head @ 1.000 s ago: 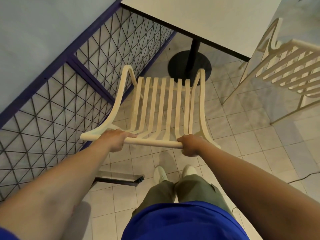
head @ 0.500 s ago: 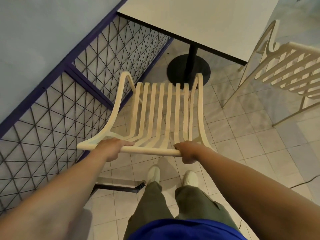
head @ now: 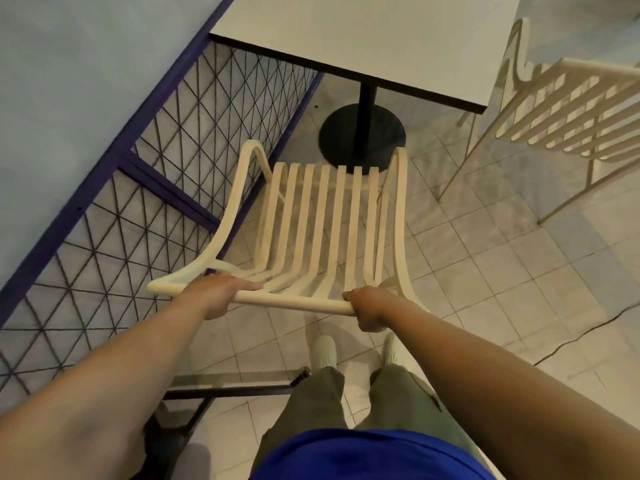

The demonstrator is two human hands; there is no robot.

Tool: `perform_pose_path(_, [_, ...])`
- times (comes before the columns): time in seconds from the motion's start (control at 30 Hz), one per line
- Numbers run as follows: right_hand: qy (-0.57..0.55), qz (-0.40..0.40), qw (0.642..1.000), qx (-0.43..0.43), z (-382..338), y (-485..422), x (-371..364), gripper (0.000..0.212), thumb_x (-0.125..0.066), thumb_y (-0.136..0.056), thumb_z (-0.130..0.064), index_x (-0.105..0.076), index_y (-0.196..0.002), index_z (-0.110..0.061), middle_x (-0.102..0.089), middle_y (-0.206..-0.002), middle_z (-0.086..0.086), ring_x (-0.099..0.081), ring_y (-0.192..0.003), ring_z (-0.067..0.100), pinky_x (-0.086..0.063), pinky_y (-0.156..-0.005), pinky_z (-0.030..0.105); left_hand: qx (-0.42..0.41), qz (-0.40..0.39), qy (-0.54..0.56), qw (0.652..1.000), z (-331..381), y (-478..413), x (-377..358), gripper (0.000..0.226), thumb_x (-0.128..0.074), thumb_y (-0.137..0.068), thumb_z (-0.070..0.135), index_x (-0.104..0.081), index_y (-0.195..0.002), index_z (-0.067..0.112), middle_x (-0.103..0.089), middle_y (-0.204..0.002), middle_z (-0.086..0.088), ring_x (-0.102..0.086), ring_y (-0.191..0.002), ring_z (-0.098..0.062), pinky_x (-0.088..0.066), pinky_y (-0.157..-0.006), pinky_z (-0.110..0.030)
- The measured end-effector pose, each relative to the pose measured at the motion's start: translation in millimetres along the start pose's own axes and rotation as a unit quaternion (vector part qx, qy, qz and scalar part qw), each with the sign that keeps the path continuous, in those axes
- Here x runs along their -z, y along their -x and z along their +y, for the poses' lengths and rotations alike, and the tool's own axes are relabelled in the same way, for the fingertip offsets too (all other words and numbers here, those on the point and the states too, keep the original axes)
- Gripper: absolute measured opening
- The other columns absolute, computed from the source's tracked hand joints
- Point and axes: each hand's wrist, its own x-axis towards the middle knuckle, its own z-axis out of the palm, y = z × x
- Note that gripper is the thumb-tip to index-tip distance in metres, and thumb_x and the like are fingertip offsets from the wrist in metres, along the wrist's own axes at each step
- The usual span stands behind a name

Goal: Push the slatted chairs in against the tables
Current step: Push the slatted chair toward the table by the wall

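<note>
A cream slatted chair (head: 322,223) stands on the tiled floor in front of me, seen from above and behind. My left hand (head: 216,294) grips the left part of its top back rail, and my right hand (head: 369,308) grips the rail's right end. The chair's front edge reaches the round black base (head: 362,133) of a white square table (head: 381,39), whose near edge lies beyond the seat. A second cream slatted chair (head: 568,112) stands at the right, beside the table's right corner.
A purple-framed wire mesh partition (head: 131,188) runs close along the chair's left side, under a pale blue wall. A dark metal bar (head: 235,389) lies on the floor by my left foot. Open tiled floor (head: 502,271) spreads to the right, with a crack in it.
The chair has slid forward toward the table's black base while both hands keep their grip on the back rail. My feet have stepped forward behind it.
</note>
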Motion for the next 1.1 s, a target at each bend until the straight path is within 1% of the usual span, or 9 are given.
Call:
perform_pose_path(0.1, [-0.015,0.008,1.000,-0.007,-13.6,-5.8,-0.6,0.040,-0.063,-0.086,-0.011,-0.054,-0.125,-0.018,-0.060,-0.108,0.005,-0.060,-0.094,0.023,-0.052,-0.085,0.036,-0.003,0.001,-0.005,1.000,-15.2,-4.5,8.3,0.086,-0.043,-0.095,-0.002,-0.028,-0.143,0.067,-0.049,-0.125,0.002,-0.050,-0.095,-0.017,-0.044,-0.076,-0.032])
perform_pose_path(0.2, [-0.028,0.013,0.999,-0.018,-28.7,-11.7,-0.7,0.041,-0.064,-0.086,-0.011,-0.054,-0.126,-0.016,-0.061,-0.112,0.007,-0.059,-0.095,0.023,-0.050,-0.084,0.035,-0.009,0.006,-0.030,0.999,-32.4,-13.0,13.5,0.087,-0.043,-0.093,-0.003,-0.030,-0.142,0.068,-0.050,-0.133,0.001,-0.051,-0.115,-0.026,-0.045,-0.083,-0.036])
perform_pose_path(0.23, [-0.039,0.013,0.999,-0.026,-38.6,-18.4,0.7,0.042,-0.065,-0.086,-0.011,-0.054,-0.126,-0.016,-0.061,-0.112,0.007,-0.058,-0.095,0.022,-0.049,-0.083,0.034,-0.015,0.008,-0.038,0.999,-43.1,-18.2,18.5,0.088,-0.043,-0.092,-0.003,-0.030,-0.142,0.068,-0.051,-0.132,0.002,-0.051,-0.115,-0.026,-0.045,-0.082,-0.036])
perform_pose_path(0.47, [-0.075,0.011,0.996,-0.037,-66.5,-25.1,-6.5,0.043,-0.065,-0.084,-0.010,-0.054,-0.126,-0.014,-0.062,-0.109,0.008,-0.059,-0.091,0.023,-0.051,-0.079,0.033,-0.001,0.021,-0.079,0.997,-66.8,-23.4,25.7,0.090,-0.050,-0.090,-0.001,-0.031,-0.138,0.072,-0.060,-0.125,0.010,-0.059,-0.100,-0.016,-0.051,-0.075,-0.034])
perform_pose_path(0.6, [-0.094,0.015,0.995,-0.037,-72.3,-26.2,-5.5,0.043,-0.065,-0.084,-0.011,-0.054,-0.126,-0.015,-0.061,-0.110,0.008,-0.059,-0.092,0.023,-0.050,-0.079,0.033,-0.005,0.011,-0.084,0.996,-70.9,-23.5,29.8,0.088,-0.051,-0.090,-0.002,-0.032,-0.140,0.068,-0.059,-0.121,0.007,-0.058,-0.094,-0.015,-0.049,-0.072,-0.032])
perform_pose_path(0.77, [-0.130,0.016,0.991,-0.030,-71.1,-21.8,-4.5,0.045,-0.067,-0.081,-0.019,-0.055,-0.125,-0.020,-0.060,-0.106,0.003,-0.059,-0.092,0.022,-0.052,-0.082,0.035,-0.017,-0.026,-0.071,0.997,-79.2,-26.2,33.5,0.088,-0.053,-0.091,0.002,-0.029,-0.140,0.071,-0.054,-0.111,0.006,-0.056,-0.082,-0.011,-0.043,-0.060,-0.027])
perform_pose_path(0.83, [-0.132,0.016,0.991,-0.021,-69.5,-19.2,-6.3,0.050,-0.068,-0.081,-0.019,-0.053,-0.128,-0.022,-0.060,-0.108,0.002,-0.058,-0.094,0.021,-0.050,-0.082,0.034,-0.029,-0.033,-0.077,0.996,-79.4,-26.5,33.5,0.091,-0.054,-0.090,0.001,-0.026,-0.140,0.071,-0.055,-0.114,0.007,-0.056,-0.082,-0.009,-0.044,-0.060,-0.026])
perform_pose_path(0.97, [-0.115,0.023,0.993,-0.013,-67.3,-15.5,-7.4,0.055,-0.065,-0.082,-0.007,-0.050,-0.133,-0.023,-0.060,-0.113,0.004,-0.056,-0.096,0.021,-0.048,-0.084,0.034,-0.037,-0.027,-0.094,0.995,-75.1,-25.1,32.3,0.094,-0.051,-0.088,-0.004,-0.026,-0.142,0.069,-0.055,-0.123,0.005,-0.058,-0.087,-0.012,-0.047,-0.063,-0.028])
perform_pose_path(1.1, [-0.098,0.020,0.995,-0.007,-67.6,-16.2,-4.5,0.054,-0.064,-0.082,-0.006,-0.052,-0.133,-0.022,-0.060,-0.111,0.004,-0.056,-0.096,0.020,-0.048,-0.084,0.034,-0.036,-0.018,-0.090,0.995,-75.3,-21.2,29.2,0.092,-0.052,-0.089,-0.003,-0.026,-0.143,0.067,-0.055,-0.118,0.005,-0.057,-0.090,-0.013,-0.045,-0.064,-0.028])
